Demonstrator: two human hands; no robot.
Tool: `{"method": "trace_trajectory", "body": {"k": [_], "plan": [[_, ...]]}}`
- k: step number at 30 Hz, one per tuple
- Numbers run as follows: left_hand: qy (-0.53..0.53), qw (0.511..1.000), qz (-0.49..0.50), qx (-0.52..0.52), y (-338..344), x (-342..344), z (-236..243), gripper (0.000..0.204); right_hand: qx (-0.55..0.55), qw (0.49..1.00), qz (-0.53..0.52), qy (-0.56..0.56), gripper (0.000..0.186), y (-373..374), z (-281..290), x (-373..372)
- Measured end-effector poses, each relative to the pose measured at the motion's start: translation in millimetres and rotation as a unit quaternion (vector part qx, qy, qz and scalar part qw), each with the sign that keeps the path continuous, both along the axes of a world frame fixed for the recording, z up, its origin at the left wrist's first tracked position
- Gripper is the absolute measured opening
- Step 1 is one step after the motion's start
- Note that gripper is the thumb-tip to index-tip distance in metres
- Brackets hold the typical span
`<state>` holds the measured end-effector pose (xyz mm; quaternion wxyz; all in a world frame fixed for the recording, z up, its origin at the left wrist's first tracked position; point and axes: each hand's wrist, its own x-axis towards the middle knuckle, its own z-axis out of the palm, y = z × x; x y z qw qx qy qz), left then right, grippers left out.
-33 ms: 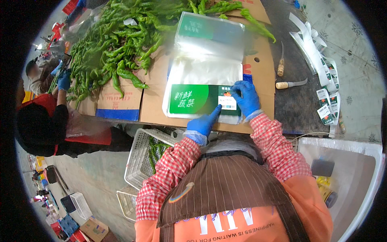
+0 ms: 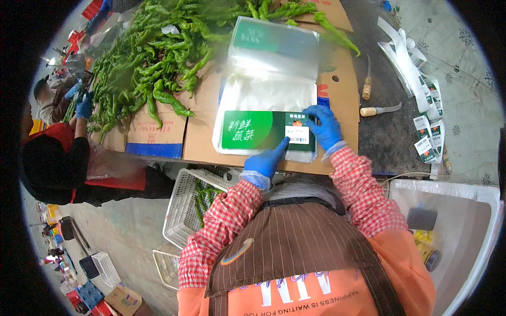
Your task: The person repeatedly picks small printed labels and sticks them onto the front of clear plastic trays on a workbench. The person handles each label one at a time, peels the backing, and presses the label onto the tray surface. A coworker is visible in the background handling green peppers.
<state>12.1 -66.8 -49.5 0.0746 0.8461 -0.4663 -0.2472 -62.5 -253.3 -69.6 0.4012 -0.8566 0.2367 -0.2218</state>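
A stack of clear plastic bags with green printed panels [image 2: 247, 129] lies on the cardboard in front of me. A white sticker label [image 2: 297, 135] sits on the dark right part of the top bag's panel. My left hand [image 2: 265, 159], in a blue glove, reaches its index finger to the label's left edge; its other fingers are curled under and partly hidden. My right hand [image 2: 325, 128], also gloved in blue, rests at the panel's right edge, thumb and fingers apart, with nothing visible between them.
Green peppers [image 2: 158, 68] are heaped at the far left. Two wooden-handled curved knives [image 2: 369, 111] and strips of labels [image 2: 431, 131] lie to the right. A white crate [image 2: 182, 205] holds peppers below the table edge. Another person [image 2: 58, 163] works at left; a white foam box [image 2: 448, 210] stands right.
My right hand has shifted slightly right, off the label's upper right corner, uncovering more of the panel. My left finger stays on the label.
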Motion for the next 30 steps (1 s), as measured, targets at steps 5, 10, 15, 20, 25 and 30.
{"method": "trace_trajectory", "body": {"k": [5,10,15,20,25,30], "plan": [[0.093,0.964,0.165,-0.185,35,-2,-8,0.034,0.028,0.999,0.039,0.006,0.038,-14,22,-31],[0.281,0.866,0.338,-0.239,81,-7,-8,0.038,-0.051,0.979,0.189,0.050,0.035,0,18,-48],[0.343,0.856,0.322,-0.216,100,-14,-3,0.040,0.050,0.975,0.199,0.082,0.021,-12,7,-33],[0.388,0.868,0.272,-0.151,122,-12,9,0.042,0.033,0.959,0.273,0.072,0.015,-29,29,-18],[0.409,0.856,0.276,-0.156,132,-9,26,0.040,0.352,0.927,0.124,0.039,0.016,-57,60,46],[0.356,0.713,0.481,-0.367,120,0,50,0.034,0.327,0.906,-0.003,-0.267,0.028,-98,100,117]]}}
